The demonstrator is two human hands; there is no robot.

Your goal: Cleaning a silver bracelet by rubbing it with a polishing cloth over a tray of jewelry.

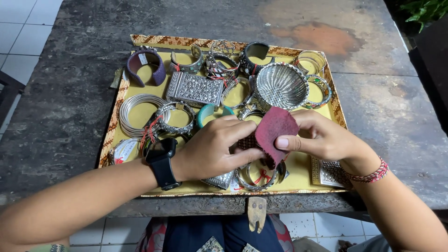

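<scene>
The red cloth (275, 128), a small, fuzzy, dark-crimson scrap with rounded edges, was held just above the yellow tray (298, 179) of silver bangles. The right hand (326, 137) pinched its lower edge between thumb and fingers. The left hand (217, 147) curled its fingers against the cloth, pressing something mostly hidden beneath it.

Single head-worn view, looking steeply down, close over the tray (122, 88) on a dark table (70, 93)

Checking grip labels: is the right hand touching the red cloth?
Touching. The head view shows the right hand with its thumb pressed on the red cloth.
</scene>
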